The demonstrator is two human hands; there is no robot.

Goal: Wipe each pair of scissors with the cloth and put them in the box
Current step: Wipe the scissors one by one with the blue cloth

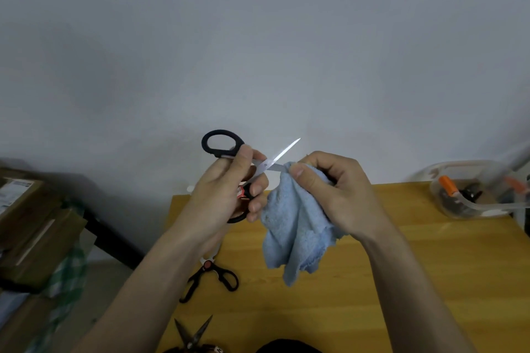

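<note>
Head: scissors between hands, cloth-pinched.

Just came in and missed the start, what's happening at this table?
A person is cleaning scissors. The left hand holds the open black-handled scissors up, while the right hand pinches a light blue terry cloth around one blade. Two more pairs, black-handled kitchen shears and small dark pointed snips, lie unwiped on the yellow wooden table. The clear plastic box at the far right corner already holds things.

Shiny metal scissors, fluffy blue cloth, smooth wooden table.
</note>
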